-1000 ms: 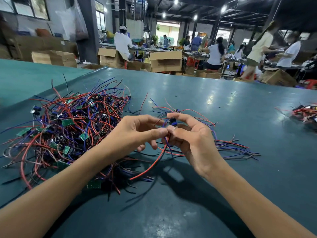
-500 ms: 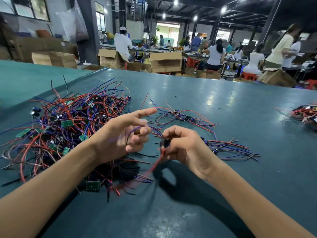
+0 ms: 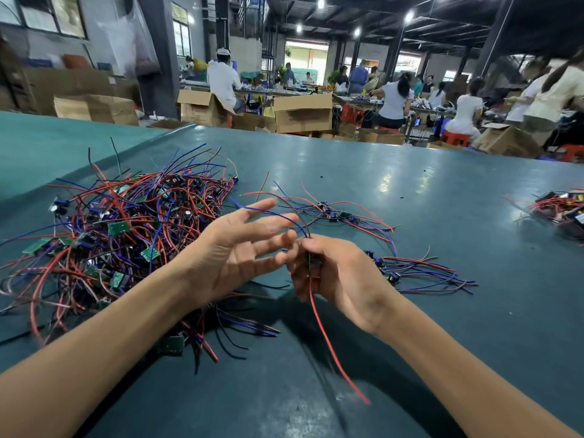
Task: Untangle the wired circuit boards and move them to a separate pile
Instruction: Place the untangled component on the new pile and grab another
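Right hand: fingers and thumb curled round a small circuit board, dark and partly hidden in the grip. A smooth, glossy red wire hangs from the board below the hand and toward the wearer. A thin blue wire arcs up from it across the fingertips of the left hand, which is spread wide, palm up, gripping nothing.

Left of the left hand lies the tangled pile: red, blue and black wires knotted round flat green rectangular boards. Just beyond and right of the right hand is the looser sorted pile. A third heap lies well to its right.

The table is matte teal. Print on the cardboard boxes is too blurred to read.
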`<state>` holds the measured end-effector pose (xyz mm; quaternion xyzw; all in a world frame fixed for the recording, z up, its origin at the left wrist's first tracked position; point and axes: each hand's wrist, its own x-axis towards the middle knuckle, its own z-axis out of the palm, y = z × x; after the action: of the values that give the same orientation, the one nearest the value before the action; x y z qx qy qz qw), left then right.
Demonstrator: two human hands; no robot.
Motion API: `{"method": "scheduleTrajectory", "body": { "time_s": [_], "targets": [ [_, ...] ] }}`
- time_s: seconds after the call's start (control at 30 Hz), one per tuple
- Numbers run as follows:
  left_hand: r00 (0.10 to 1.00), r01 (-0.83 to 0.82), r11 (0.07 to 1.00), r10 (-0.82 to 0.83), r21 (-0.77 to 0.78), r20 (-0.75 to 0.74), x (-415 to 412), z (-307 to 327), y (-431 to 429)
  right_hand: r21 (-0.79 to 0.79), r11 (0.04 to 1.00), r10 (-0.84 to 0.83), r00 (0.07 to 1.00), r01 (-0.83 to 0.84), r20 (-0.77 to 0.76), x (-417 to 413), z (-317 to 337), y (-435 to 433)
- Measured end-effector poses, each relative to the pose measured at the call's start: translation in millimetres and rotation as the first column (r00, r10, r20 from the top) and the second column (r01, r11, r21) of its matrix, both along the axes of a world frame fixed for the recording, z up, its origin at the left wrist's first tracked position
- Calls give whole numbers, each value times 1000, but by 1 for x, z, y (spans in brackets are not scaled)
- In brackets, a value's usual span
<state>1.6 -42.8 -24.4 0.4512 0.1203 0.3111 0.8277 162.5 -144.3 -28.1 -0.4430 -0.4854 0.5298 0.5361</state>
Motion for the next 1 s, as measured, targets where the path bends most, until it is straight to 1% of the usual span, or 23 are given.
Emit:
{"method": "scheduleTrajectory", "body": {
  "time_s": [0.07,0.1,0.17,0.27,0.37,0.47,0.57,0.63,0.7,0.73,0.8,0.87,1.0],
  "targets": [
    [1000,8,999,-9,-37,-17,2,0,-2,31,996,-82,997,82,4,3,1,0],
    [999,-7,1000,5,-27,-49,4,1,-3,45,993,-108,994,109,-18,5,2,0],
    [990,-25,996,37,90,-133,8,1,-5,81,987,-131,989,136,-64,10,6,-1],
    [967,34,960,39,277,-252,11,-4,-15,96,984,-143,988,149,-64,14,9,-2],
    [939,105,873,72,476,-338,13,-8,-26,80,985,-148,988,150,-31,10,8,-3],
    [920,78,790,178,608,-348,15,-8,-30,87,984,-154,988,156,-28,6,7,-4],
    [921,50,736,228,675,-317,14,-5,-32,117,988,-95,994,102,-58,8,9,-6],
    [927,36,725,232,687,-293,13,-5,-33,135,988,-58,995,69,-83,9,11,-7],
    [927,49,729,222,683,-303,13,-6,-33,103,989,-101,992,108,-78,12,11,-7],
    [927,61,737,207,673,-311,14,-6,-33,91,989,-115,992,119,-48,14,11,-6],
    [934,81,788,153,610,-322,16,-6,-31,90,987,-139,989,135,49,18,11,-5],
    [941,110,844,81,525,-328,16,-5,-32,107,977,-196,975,185,101,21,10,-4],
    [943,178,848,-3,498,-332,16,-11,-40,155,942,-315,943,297,104,29,8,0]
  ]
}}
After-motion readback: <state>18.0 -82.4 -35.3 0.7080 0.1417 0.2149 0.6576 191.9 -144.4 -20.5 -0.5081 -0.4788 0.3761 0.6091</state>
